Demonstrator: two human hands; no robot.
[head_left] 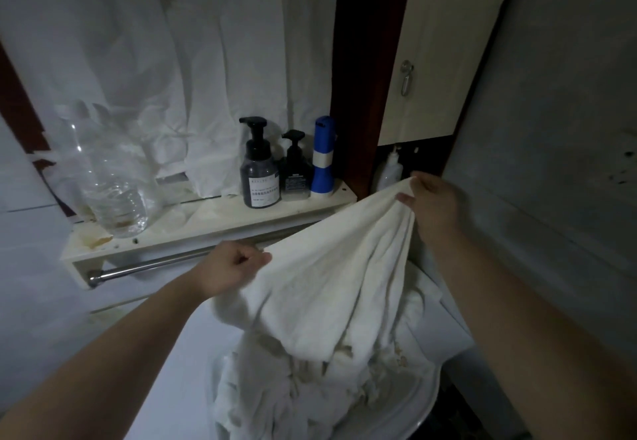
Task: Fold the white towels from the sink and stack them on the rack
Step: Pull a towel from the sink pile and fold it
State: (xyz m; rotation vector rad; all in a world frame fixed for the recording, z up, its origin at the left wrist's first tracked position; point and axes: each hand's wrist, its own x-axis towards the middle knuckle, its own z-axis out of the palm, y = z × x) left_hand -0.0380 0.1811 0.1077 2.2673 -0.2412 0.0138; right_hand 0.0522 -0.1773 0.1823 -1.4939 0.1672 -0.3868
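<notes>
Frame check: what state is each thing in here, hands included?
White towel: unfolded, lifted above the sink.
Left hand: grips the White towel's edge.
Right hand: pinches its corner, higher.
Towel pile: crumpled in the sink.
Clear plastic bottle: upright, nearly empty.
Cabinet door: shut.

left hand [231, 269]: fist, pinching | right hand [431, 200]: raised higher, pinching | both forearms extended

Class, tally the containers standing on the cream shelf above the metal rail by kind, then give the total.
Dark pump bottles: 2
Clear plastic bottle: 1
Blue-and-white container: 1
Total: 4
</notes>
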